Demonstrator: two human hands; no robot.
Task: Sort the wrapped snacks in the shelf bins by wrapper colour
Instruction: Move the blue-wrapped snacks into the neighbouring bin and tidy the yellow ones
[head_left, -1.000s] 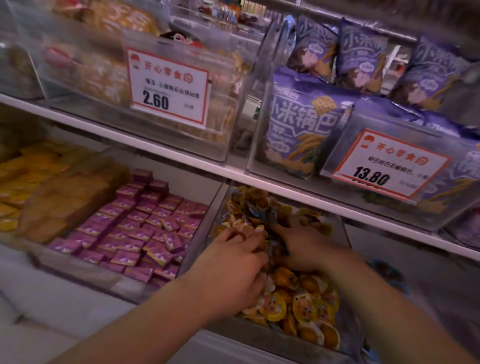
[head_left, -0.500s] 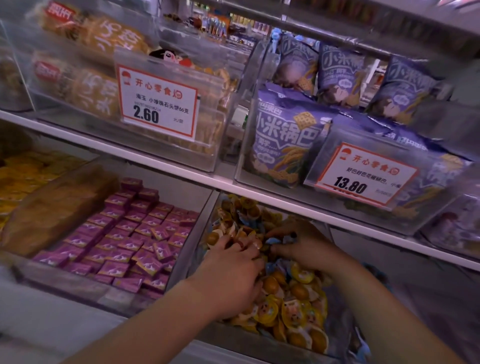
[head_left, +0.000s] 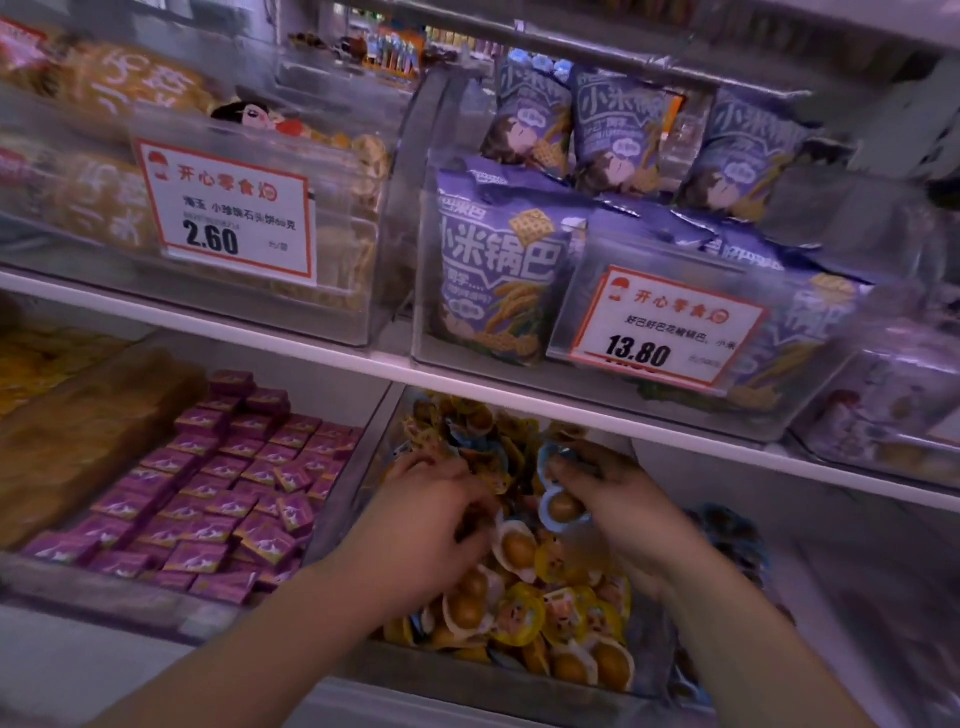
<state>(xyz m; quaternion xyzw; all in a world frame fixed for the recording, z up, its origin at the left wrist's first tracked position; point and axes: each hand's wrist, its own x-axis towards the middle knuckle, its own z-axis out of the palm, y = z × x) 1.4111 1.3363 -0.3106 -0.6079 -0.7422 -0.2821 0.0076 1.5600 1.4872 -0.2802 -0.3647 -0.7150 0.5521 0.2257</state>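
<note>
Head view: both hands in clear bin (head_left: 358, 499) of round snack packs (head_left: 519, 613), lower shelf, centre. Right hand (head_left: 618, 499) fingers pinch blue-rimmed pack (head_left: 563, 506); left hand (head_left: 431, 525) curled into pile, grip unclear. Step: picking out blue packs. Next prob. needs separate spot for blue.

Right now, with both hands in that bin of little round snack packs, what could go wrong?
The right hand pinches a blue-rimmed pack only by its edge, so it could slip back into the mixed pile. The left hand digs through the heaped packs; some might spill over the bin's low front wall.
</note>
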